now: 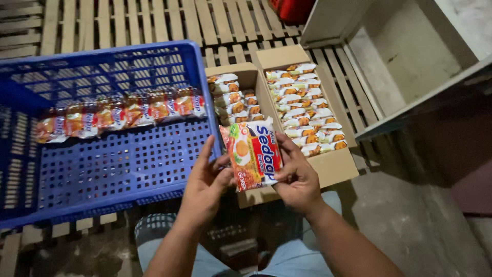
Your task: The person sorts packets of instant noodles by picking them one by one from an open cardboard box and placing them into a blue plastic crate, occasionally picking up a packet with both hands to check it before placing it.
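Both of my hands hold a small stack of instant-noodle packets (pixel 252 153), orange, white and blue, upright above the front of an open cardboard box (pixel 335 166). My left hand (pixel 205 184) grips the stack's left edge and my right hand (pixel 295 177) grips its right edge. Inside the box two rows of the same packets (pixel 307 107) stand on edge. Several more packets (pixel 120 114) lie in a row along the far side of a blue plastic crate (pixel 118 169) to my left.
The crate and box rest on a slatted wooden pallet (pixel 154 20). A grey open cabinet or shelf frame (pixel 410 56) stands at the right. A red object (pixel 292 9) sits at the top. My knees and the concrete floor (pixel 410 225) are below.
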